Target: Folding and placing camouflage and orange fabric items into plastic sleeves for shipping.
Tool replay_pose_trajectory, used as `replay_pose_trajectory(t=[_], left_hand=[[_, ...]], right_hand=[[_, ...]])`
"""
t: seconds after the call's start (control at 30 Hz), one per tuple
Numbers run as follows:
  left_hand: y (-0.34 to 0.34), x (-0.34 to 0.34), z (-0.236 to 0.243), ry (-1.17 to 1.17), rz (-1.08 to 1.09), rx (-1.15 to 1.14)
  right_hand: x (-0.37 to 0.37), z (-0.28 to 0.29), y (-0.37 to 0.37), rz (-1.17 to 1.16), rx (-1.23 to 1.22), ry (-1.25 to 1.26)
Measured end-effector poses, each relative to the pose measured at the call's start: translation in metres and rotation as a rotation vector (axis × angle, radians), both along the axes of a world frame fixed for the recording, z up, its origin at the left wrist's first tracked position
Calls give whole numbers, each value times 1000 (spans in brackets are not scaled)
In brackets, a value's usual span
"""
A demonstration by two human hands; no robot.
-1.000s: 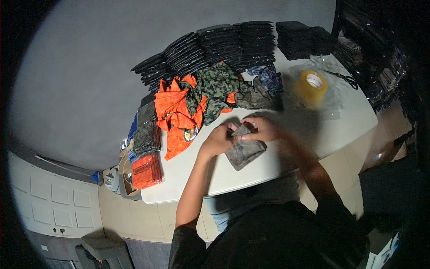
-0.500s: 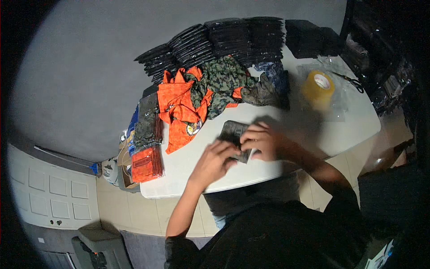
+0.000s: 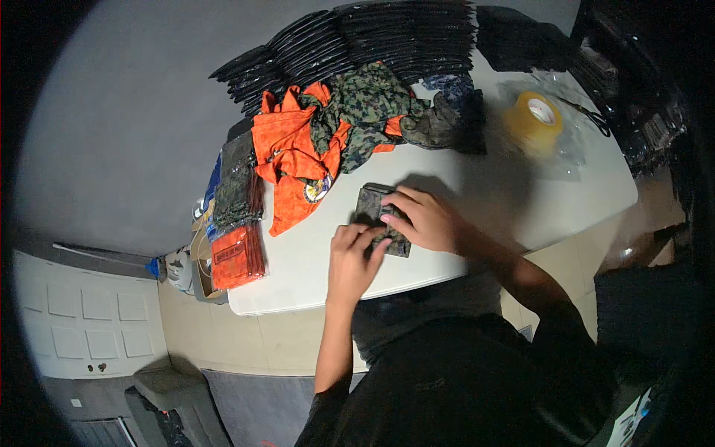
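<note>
Here both hands, left hand [image 3: 356, 257] and right hand [image 3: 421, 220], press flat (no grip) on a half-hidden camouflage packet [image 3: 376, 208].

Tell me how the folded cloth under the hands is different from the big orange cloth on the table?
The folded camouflage cloth is dark grey-green, while the orange cloth is bright orange. The camouflage cloth is folded into a small flat rectangle; the orange cloth lies loose and crumpled and spreads wider. Both hands, the left hand and right hand, press on the camouflage cloth; nothing touches the orange cloth. Both lie on the white table.
</note>
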State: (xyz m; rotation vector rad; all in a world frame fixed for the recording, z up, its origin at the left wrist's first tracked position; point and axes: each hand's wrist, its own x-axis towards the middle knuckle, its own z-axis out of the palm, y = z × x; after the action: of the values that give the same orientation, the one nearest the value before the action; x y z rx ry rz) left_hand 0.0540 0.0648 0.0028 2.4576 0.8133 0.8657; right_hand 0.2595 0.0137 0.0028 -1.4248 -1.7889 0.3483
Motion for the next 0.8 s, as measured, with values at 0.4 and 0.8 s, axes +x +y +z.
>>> replay_pose_trajectory(t=[0.4, 0.8], left_hand=[[-27, 22, -3, -188, 118, 61], [-41, 16, -15, -159, 205, -29]], right_hand=[[43, -10, 34, 17, 29, -118], [71, -12, 38, 184, -203, -7]])
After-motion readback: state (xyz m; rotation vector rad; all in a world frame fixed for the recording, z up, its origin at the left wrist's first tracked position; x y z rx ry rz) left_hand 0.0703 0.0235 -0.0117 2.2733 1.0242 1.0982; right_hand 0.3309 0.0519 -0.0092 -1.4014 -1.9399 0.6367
